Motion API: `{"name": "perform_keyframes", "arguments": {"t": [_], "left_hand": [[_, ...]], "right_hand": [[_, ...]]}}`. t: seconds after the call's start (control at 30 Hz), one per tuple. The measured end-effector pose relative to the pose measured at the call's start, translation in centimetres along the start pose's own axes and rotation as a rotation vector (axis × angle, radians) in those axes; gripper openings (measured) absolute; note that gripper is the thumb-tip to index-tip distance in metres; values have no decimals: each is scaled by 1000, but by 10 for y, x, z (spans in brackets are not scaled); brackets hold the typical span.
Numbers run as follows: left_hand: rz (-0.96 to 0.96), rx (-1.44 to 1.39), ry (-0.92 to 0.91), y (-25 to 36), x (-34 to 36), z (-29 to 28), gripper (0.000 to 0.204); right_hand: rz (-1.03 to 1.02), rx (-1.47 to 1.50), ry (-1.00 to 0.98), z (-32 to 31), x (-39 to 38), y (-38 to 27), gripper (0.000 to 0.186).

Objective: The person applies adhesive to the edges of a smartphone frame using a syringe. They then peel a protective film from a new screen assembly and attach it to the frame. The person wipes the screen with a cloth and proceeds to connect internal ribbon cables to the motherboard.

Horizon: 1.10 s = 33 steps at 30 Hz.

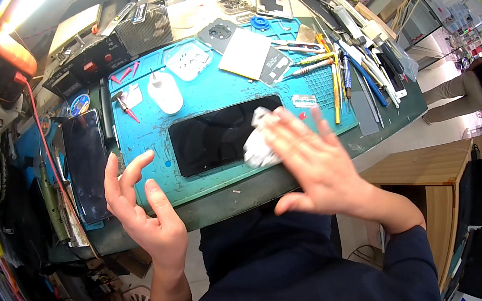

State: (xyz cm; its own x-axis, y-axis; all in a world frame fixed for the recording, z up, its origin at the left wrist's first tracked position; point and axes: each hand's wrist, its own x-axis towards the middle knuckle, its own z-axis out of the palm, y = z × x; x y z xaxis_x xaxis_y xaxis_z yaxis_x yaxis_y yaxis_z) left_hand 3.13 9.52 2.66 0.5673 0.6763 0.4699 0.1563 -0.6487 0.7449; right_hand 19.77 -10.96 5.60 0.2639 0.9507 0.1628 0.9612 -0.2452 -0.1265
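A phone with a dark glass screen [209,142] lies flat, slightly slanted, on the teal work mat [155,189]. Over its right end, my right hand [309,163] presses a crumpled white tissue [259,148] with outstretched fingers; the thumb stands away from it. The fingers hide part of the tissue and the phone's right end. My left hand [152,214] is raised at the mat's front left edge, fingers apart and curved, holding nothing. A second dark phone [87,164] lies to its left.
Behind the phone stand a white bottle [165,93] and a clear tray of small parts [188,60]. A razor blade [304,101] lies to the right, near tweezers and screwdrivers [347,78]. A power box [89,64] sits at the back left; a wooden cabinet [419,163] stands beyond the bench.
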Motion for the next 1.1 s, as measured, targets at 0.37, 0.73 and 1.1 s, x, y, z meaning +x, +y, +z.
{"name": "perform_keyframes", "arguments": {"t": [0.37, 0.73, 1.1], "left_hand": [[-2, 35, -24, 1, 2, 3, 53], [1, 52, -30, 2, 2, 4, 52], [33, 56, -15, 3, 0, 6, 53]], "right_hand": [[-165, 197, 44, 16, 27, -37, 99], [-153, 146, 129, 27, 62, -32, 95], [54, -11, 187, 7, 9, 23, 66]]}}
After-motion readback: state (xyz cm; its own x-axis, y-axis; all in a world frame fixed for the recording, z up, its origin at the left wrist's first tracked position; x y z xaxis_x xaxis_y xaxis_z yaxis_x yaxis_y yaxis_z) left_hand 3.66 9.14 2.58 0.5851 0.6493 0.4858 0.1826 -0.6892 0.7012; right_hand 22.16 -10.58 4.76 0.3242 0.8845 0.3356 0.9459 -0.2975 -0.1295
